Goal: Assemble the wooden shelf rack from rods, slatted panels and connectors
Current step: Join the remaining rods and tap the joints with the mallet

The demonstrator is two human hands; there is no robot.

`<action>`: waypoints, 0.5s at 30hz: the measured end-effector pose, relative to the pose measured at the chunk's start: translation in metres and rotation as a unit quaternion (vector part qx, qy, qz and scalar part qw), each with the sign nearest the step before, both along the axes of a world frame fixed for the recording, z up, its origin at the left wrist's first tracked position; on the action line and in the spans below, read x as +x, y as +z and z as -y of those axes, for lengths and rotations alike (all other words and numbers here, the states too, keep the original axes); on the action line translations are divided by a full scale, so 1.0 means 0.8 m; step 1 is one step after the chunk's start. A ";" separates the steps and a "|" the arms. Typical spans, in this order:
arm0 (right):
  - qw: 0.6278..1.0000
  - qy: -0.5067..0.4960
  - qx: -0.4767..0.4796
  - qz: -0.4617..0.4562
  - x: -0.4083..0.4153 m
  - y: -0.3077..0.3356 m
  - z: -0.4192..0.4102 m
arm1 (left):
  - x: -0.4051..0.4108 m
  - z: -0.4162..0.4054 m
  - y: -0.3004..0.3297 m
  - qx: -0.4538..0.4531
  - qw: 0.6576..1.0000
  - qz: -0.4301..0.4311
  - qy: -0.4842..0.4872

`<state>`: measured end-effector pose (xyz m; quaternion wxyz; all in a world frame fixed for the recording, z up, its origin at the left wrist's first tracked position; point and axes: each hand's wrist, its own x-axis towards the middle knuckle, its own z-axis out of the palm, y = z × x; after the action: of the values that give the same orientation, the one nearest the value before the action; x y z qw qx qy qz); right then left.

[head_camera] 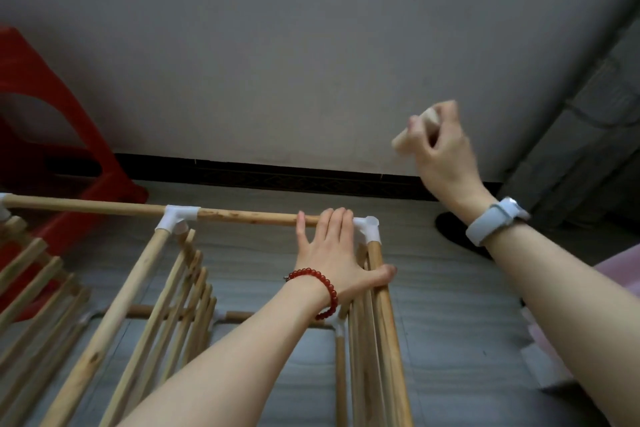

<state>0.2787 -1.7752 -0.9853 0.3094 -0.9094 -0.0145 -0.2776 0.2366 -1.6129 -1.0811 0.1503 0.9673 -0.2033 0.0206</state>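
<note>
partly built rack of pale wooden rods and slatted panels (180, 288) lies on the grey floor, filling the near left and centre. left hand (332, 253) rests spread on its far right corner, fingers laid straight over the far horizontal rod (242, 214), thumb against the right side rod (384, 322) that runs near-to-far. just beside the fingertips sits the white plastic corner connector (367, 228); its upward socket looks vacant. right hand (440, 146), raised and to the right of that corner, pinches a short pale wooden rod piece (403, 139), blurred, long axis tilted from upper right to lower left. judgement: the piece goes down and left into the connector; the right hand carries, the left, nearer, braces. a red plastic stool (52, 149) stands far left.
</note>
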 end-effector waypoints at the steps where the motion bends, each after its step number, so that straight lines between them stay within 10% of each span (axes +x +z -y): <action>1: 1.000 0.025 -0.004 -0.001 -0.007 -0.008 -0.008 | 0.000 0.000 0.000 -0.002 1.000 0.000 0.003; 5: 0.953 0.097 -0.230 -0.172 -0.034 -0.053 -0.042 | -0.005 -0.001 -0.001 0.001 1.000 0.008 0.007; 10: 0.999 0.027 0.038 0.014 -0.014 -0.005 -0.016 | -0.003 0.000 -0.006 0.005 1.000 0.008 0.002; 15: 0.969 0.048 -0.166 -0.173 -0.035 -0.049 -0.018 | -0.003 0.000 -0.006 0.000 1.000 0.010 0.010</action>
<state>0.2504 -1.7604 -1.0247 0.1646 -0.9806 -0.0506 -0.0941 0.2341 -1.6132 -1.0859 0.1481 0.9691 -0.1949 0.0318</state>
